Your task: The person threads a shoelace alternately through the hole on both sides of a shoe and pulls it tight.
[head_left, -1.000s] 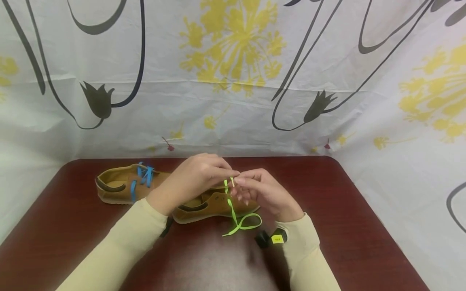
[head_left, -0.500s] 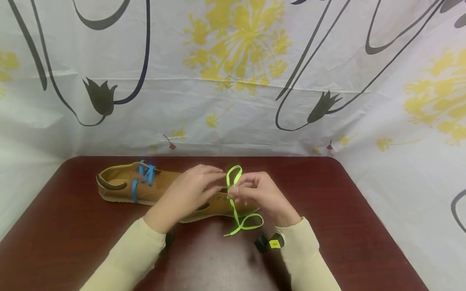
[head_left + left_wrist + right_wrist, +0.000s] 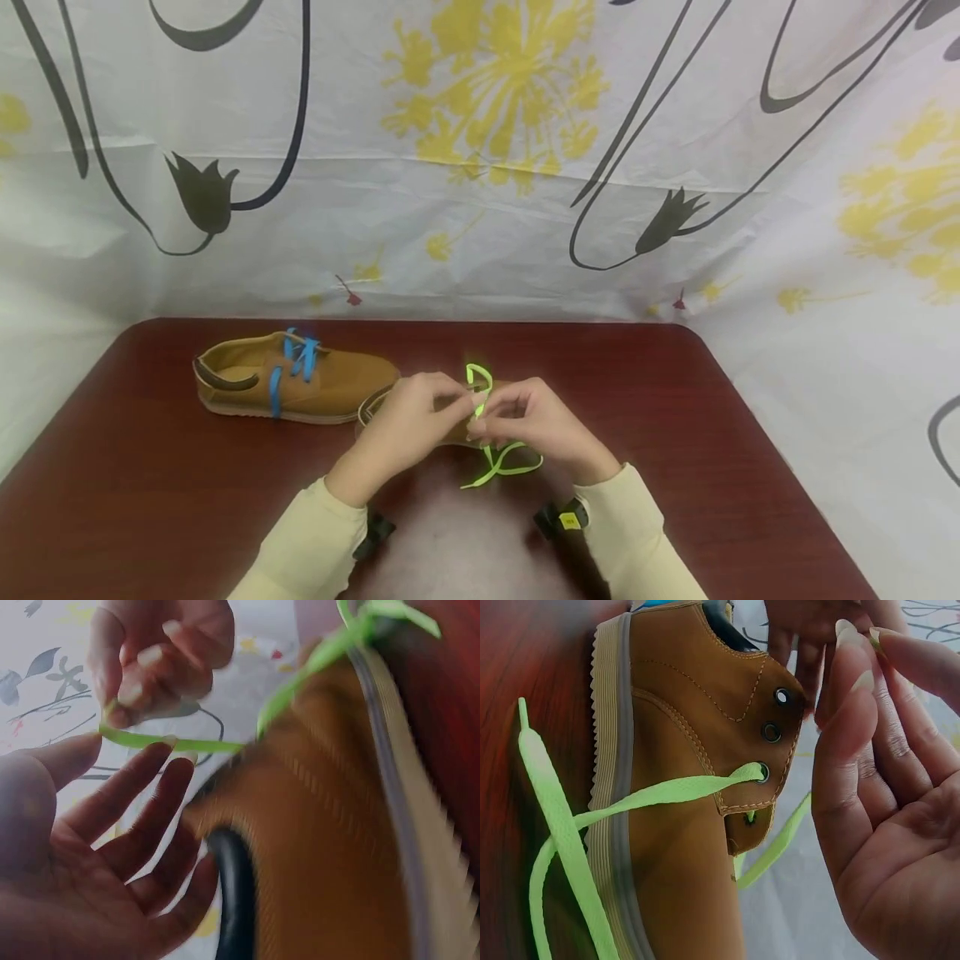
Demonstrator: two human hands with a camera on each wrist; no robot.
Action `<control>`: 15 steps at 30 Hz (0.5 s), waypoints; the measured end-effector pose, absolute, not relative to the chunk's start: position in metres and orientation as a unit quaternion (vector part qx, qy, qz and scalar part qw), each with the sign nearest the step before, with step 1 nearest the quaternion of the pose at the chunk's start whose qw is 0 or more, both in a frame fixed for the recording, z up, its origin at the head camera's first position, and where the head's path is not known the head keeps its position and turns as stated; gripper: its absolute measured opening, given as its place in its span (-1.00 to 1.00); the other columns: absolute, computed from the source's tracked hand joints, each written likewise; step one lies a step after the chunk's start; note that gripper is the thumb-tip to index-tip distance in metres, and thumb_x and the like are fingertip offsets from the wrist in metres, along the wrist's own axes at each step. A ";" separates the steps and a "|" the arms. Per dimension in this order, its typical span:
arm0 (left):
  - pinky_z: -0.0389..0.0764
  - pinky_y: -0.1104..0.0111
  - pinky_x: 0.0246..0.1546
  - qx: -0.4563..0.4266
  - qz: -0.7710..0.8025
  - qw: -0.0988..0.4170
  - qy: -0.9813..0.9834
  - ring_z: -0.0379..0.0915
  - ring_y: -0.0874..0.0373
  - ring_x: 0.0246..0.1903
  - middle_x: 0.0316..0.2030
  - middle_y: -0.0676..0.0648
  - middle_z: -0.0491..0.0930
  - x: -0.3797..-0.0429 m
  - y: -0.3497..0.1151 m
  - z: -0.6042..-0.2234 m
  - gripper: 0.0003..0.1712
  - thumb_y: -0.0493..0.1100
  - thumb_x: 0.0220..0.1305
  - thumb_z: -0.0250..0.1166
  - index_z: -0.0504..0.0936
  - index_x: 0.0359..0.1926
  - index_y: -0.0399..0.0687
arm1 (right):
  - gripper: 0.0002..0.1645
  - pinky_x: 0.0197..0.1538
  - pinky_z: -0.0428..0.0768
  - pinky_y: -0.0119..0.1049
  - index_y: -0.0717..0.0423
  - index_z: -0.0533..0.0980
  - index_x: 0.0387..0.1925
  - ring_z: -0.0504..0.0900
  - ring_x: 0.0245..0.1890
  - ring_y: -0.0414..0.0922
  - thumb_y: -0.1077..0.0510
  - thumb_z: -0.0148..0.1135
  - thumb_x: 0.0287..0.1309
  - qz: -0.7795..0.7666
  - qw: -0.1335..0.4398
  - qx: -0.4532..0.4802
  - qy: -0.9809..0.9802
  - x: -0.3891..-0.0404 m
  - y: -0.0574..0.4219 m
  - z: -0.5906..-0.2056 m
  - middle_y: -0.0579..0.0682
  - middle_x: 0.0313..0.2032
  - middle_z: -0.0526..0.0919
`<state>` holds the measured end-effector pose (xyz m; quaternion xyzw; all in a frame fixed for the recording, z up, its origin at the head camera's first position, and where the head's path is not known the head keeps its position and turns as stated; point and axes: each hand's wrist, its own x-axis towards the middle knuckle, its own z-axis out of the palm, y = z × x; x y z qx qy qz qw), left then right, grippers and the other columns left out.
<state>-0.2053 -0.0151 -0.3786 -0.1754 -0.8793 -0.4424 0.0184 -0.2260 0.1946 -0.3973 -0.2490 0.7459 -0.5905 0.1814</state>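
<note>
A brown shoe (image 3: 679, 877) with a neon-green shoelace (image 3: 675, 789) lies between my hands. In the right wrist view the lace comes out of a metal eyelet, with empty eyelets beside it. My right hand (image 3: 551, 429) pinches the lace near its end between thumb and index finger. My left hand (image 3: 405, 429) is close by on the other side; in the left wrist view its thumb and index fingertips touch the taut lace but stand apart from each other. The lace's other end curls loosely in front of the shoe. Part of the shoe is hidden behind my hands.
A second brown shoe (image 3: 356, 379) with a blue lace (image 3: 307, 358) stands to the left, near the table's back edge. A patterned white curtain (image 3: 345, 233) hangs behind the dark red table (image 3: 720, 500).
My left hand drew back from the lace, then came nearer to it again. Both hands are lower now, and the raised green loop has become smaller. The second shoe is more fully visible.
</note>
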 end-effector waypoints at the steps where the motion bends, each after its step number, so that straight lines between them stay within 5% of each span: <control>1: 0.62 0.31 -0.10 -0.179 -0.454 0.011 -0.873 0.62 0.27 -0.20 -0.26 0.12 0.76 -0.205 -0.015 -0.380 -0.78 0.04 0.39 0.30 0.82 -0.21 0.11 | -0.79 -0.32 0.75 -0.12 0.28 0.72 -0.19 0.78 -0.41 -0.10 0.22 0.42 0.18 -0.590 0.179 -0.249 0.747 -0.226 0.194 -0.398 0.23 -0.36 0.79; 6: 0.65 0.29 -0.07 -0.189 -0.499 0.024 -0.845 0.67 0.24 -0.18 -0.24 0.07 0.79 -0.207 -0.014 -0.386 -0.85 -0.05 0.31 0.40 0.82 -0.20 0.05 | -0.78 -0.33 0.73 -0.16 0.26 0.73 -0.15 0.75 -0.43 -0.12 0.22 0.41 0.19 -0.590 0.175 -0.237 0.752 -0.226 0.193 -0.397 0.23 -0.34 0.79; 15: 0.65 0.41 -0.12 -0.127 -0.572 0.030 -0.810 0.70 0.18 -0.17 -0.25 0.00 0.81 -0.208 -0.009 -0.395 -0.83 -0.16 0.17 0.50 0.83 -0.18 -0.01 | -0.75 -0.20 0.75 0.08 0.23 0.72 -0.14 0.76 -0.39 -0.14 0.20 0.45 0.15 -0.602 0.179 -0.188 0.755 -0.227 0.190 -0.400 -0.05 -0.34 0.82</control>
